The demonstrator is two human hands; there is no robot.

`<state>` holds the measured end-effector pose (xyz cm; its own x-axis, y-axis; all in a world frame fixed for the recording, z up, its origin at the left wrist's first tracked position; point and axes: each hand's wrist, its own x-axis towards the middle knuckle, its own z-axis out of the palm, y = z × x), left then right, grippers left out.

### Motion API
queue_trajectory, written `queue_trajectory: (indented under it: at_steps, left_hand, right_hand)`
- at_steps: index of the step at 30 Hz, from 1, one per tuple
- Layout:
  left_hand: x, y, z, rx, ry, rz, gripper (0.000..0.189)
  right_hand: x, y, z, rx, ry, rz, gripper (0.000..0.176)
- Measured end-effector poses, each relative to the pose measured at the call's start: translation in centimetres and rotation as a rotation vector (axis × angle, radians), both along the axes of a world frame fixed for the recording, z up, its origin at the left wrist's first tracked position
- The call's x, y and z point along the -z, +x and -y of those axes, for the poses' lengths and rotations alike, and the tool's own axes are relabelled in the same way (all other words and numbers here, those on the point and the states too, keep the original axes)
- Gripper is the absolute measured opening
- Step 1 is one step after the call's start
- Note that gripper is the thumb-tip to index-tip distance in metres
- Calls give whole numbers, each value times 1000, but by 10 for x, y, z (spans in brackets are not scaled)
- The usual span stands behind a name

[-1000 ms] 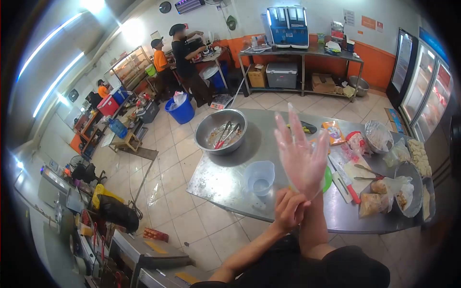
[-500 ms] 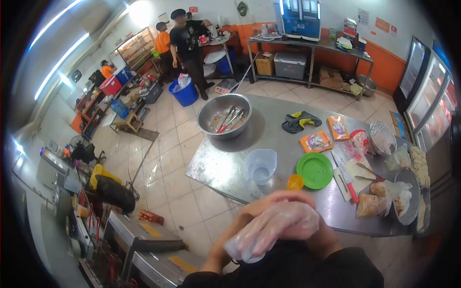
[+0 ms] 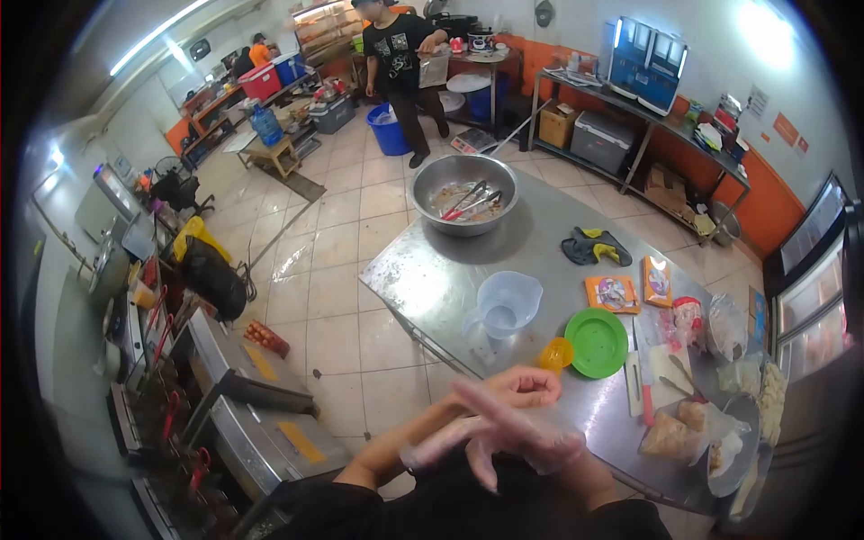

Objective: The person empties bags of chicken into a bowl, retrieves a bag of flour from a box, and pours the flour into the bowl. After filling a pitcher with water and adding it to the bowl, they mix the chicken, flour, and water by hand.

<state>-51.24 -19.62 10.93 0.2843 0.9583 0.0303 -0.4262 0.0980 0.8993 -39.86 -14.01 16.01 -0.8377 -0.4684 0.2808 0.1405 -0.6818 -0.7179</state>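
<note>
My right hand point(image 3: 508, 430) wears a clear plastic glove and points left across my body, its fingers spread and slightly blurred. Just beyond it, my left hand point(image 3: 526, 387) has its fingers curled; whatever they hold, if anything, is hidden. Both hands are above the near edge of the steel table point(image 3: 405, 274). Closest to them on the table are a small orange cup point(image 3: 555, 355), a green plate point(image 3: 597, 344) and a clear plastic measuring jug point(image 3: 506, 306).
A steel bowl point(image 3: 464, 193) with tongs point(image 3: 470, 202) stands at the far corner. Black-yellow gloves point(image 3: 596, 247), orange packets point(image 3: 612, 294), a red-handled knife point(image 3: 646, 396) and food bags point(image 3: 677, 432) lie rightward. A person point(image 3: 400, 67) stands beyond, beside a blue bin point(image 3: 388, 135).
My hands have moved apart from their overlap, and the gloved right fingers have spread. The view has turned left. The person in black now holds a clear bag.
</note>
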Motion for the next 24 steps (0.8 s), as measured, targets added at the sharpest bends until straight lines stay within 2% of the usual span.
queue_trajectory:
  at_steps: [2,3,4,6,7,8,10,11,13,14,16,17,18,20,21,24]
  left_hand:
    - [31,-4,-4,-144,-63,67,22]
    - [39,-5,-4,-139,-69,78,22]
    - [46,-8,-3,-310,-21,-10,23]
    - [56,-11,-3,-635,67,-188,28]
    - [56,-12,-5,-796,118,-286,31]
    - [48,-11,-8,-780,115,-279,31]
    - [23,-13,-16,-927,181,-51,47]
    - [25,-14,-16,-914,194,-54,47]
    - [34,-16,-11,-1259,708,-452,72]
    - [26,-15,-8,-1252,714,-453,72]
    - [-2,-6,2,-1213,878,-912,82]
    - [-10,5,-3,-1363,913,-896,68]
    - [-16,4,-3,-1365,909,-894,68]
    - [-27,-3,-7,-1373,835,-1149,38]
    - [-36,-3,-11,-1433,849,-1133,12]
    - [-36,-1,-14,-1390,737,-986,10]
  right_hand:
    - [-11,2,-6,158,67,-66,123]
    - [-6,-12,-3,244,-146,-188,117]
    - [5,-28,-3,338,-360,-307,111]
    - [12,-49,-32,471,-343,-410,95]
    - [2,-58,-36,589,-412,-366,93]
    - [-6,-67,-37,705,-479,-327,91]
    - [-4,-81,-52,804,-537,-365,93]
    - [-8,-86,-57,885,-599,-403,95]
    - [-19,-88,-57,906,-673,-401,94]
    - [-25,-88,-56,919,-754,-382,94]
    - [-31,-89,-55,921,-744,-394,93]
    - [-32,-89,-54,917,-732,-398,92]
    - [-32,-90,-54,918,-731,-394,92]
    - [-33,-93,-51,947,-683,-403,91]
    - [-32,-93,-51,946,-683,-403,91]
    - [-22,-97,-53,969,-563,-372,87]
